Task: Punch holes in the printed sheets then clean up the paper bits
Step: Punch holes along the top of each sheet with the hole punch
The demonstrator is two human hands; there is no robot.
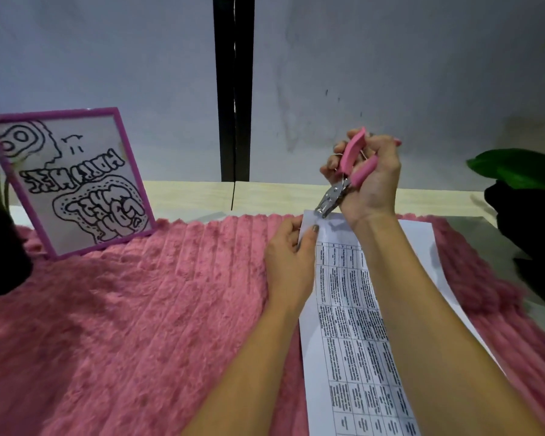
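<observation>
Head view: right grip clenched round pink hole punch, metal head at printed sheets' 12 o'clock edge; left grip pinches 11 o'clock corner; no holes or bits visible; punching judged barely begun, cleanup pending.

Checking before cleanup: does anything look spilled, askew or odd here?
Nothing spilled shows on the rug. The frame at the left leans tilted, and its lettering looks mirrored, as if seen from behind. The punch sits normally at the sheet's corner. Otherwise nothing stands out.
</observation>
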